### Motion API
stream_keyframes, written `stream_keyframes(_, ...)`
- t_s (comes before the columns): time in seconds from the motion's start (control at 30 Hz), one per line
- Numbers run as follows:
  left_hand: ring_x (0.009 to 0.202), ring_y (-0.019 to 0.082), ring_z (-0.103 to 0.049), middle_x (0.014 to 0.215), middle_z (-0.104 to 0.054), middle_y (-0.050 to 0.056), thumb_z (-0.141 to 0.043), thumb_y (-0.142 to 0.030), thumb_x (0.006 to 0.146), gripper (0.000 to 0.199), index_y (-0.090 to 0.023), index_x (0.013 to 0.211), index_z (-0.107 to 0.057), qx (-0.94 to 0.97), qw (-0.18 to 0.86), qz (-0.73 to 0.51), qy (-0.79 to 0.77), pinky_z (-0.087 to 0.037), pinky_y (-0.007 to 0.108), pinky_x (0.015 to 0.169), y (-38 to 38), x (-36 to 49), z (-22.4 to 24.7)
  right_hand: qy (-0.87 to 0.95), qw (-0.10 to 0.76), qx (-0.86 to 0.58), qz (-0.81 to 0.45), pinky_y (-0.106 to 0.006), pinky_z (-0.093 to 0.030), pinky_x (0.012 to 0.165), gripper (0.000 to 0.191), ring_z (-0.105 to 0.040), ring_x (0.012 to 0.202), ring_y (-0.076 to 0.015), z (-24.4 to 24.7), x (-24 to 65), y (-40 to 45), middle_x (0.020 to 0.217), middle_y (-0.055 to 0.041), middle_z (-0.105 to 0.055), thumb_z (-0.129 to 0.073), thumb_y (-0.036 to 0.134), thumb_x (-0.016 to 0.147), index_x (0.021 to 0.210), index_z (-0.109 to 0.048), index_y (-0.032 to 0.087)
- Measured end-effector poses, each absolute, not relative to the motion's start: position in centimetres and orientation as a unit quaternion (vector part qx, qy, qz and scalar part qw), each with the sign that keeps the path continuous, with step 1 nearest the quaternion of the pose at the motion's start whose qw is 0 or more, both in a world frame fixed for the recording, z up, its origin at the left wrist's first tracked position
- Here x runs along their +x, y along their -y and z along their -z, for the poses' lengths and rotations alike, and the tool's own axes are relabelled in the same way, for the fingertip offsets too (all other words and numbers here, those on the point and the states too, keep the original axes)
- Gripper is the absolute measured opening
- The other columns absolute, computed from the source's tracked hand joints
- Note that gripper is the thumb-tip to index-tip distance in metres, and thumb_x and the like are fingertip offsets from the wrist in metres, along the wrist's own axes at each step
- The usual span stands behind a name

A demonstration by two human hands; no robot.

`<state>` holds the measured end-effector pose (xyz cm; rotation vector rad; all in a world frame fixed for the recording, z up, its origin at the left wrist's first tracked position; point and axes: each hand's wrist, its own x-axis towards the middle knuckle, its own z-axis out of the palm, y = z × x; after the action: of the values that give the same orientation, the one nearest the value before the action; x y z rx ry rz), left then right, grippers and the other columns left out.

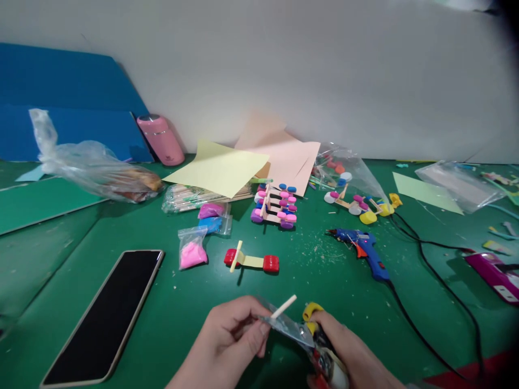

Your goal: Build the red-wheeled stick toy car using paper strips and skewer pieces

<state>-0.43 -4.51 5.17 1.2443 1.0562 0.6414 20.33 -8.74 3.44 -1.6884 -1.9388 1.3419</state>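
Note:
My left hand (237, 340) is closed, its thumb and fingers pinching a short pale wooden stick (284, 306). Against that stick lie the grey metal blades of a pair of scissors (292, 330). My right hand (344, 346) wraps round their yellow and black handle; the lower part, with red and whitish patches, is partly hidden by my fingers. Just beyond my hands rests a small craft piece (253, 262): a pale flat stick with red blocks at both ends and a cross stick. A blue glue gun (365, 246) lies to the right, nozzle pointing left.
A phone (105, 319) lies at left. Small bags of pink (193, 254), blue and purple clay sit mid-table. Several finished craft pieces (275, 208) stand behind, near paper sheets (221, 165), bundled sticks (198, 199) and a pink flask (161, 139). Black cables (421, 254) cross the right side.

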Motion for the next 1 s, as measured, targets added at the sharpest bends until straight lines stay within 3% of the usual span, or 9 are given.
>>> stream_keyframes(0.13,0.049,0.009,-0.042,0.052,-0.050,-0.002,-0.049,-0.030,0.078,0.020,-0.016,0.069,-0.059,0.546,0.650,-0.268,-0.455,-0.033,0.019,0.048,4.2,-0.6,-5.3,0.646,0.087,-0.580,-0.489,-0.026,-0.041,0.059,0.026,-0.057,0.068,-0.0199,-3.7,20.1,8.6,0.078,-0.0061,-0.063,-0.053,0.026,0.066,0.090,-0.049,0.016)
stream_keyframes(0.3,0.054,0.011,-0.046,0.059,-0.052,0.000,-0.048,-0.030,0.079,0.020,-0.017,0.071,-0.061,0.584,0.559,-0.312,-0.499,-0.035,0.021,0.050,4.8,-0.1,-4.8,0.640,0.090,-0.611,-0.457,-0.029,-0.042,0.066,0.033,-0.058,0.073,-0.0208,-3.7,20.0,8.6,0.083,-0.0077,-0.064,-0.052,0.024,0.067,0.098,-0.048,0.016)
stream_keyframes(0.43,0.049,0.009,-0.042,0.052,-0.049,-0.002,-0.053,-0.031,0.076,0.019,-0.016,0.067,-0.060,0.528,0.647,-0.293,-0.465,-0.032,0.019,0.047,4.6,-0.6,-4.7,0.644,0.120,-0.594,-0.466,-0.027,-0.042,0.065,0.032,-0.058,0.075,-0.0203,-3.6,20.2,8.5,0.087,-0.0072,-0.063,-0.055,0.022,0.064,0.095,-0.051,0.018)
stream_keyframes(0.57,0.043,0.006,-0.037,0.048,-0.047,-0.004,-0.054,-0.034,0.076,0.021,-0.016,0.067,-0.057,0.467,0.737,-0.260,-0.414,-0.029,0.018,0.044,4.3,-0.8,-4.6,0.638,0.122,-0.593,-0.476,-0.024,-0.041,0.057,0.024,-0.059,0.066,-0.0195,-3.4,20.2,8.7,0.074,-0.0029,-0.064,-0.056,0.022,0.062,0.086,-0.054,0.020)
stream_keyframes(0.8,0.051,0.009,-0.040,0.053,-0.047,-0.002,-0.050,-0.035,0.078,0.025,-0.015,0.064,-0.059,0.552,0.599,-0.300,-0.497,-0.030,0.020,0.048,4.7,0.1,-5.2,0.614,0.129,-0.621,-0.470,-0.025,-0.042,0.059,0.032,-0.062,0.071,-0.0220,-3.0,20.2,9.1,0.077,-0.0032,-0.066,-0.058,0.023,0.061,0.092,-0.054,0.022)
stream_keyframes(1.0,0.043,0.006,-0.032,0.047,-0.041,-0.006,-0.055,-0.039,0.075,0.025,-0.016,0.065,-0.054,0.454,0.754,-0.251,-0.402,-0.024,0.018,0.043,4.0,-0.6,-4.8,0.627,0.106,-0.607,-0.476,-0.024,-0.041,0.059,0.029,-0.061,0.069,-0.0199,-2.6,20.2,9.0,0.075,-0.0019,-0.065,-0.054,0.019,0.063,0.092,-0.054,0.021)
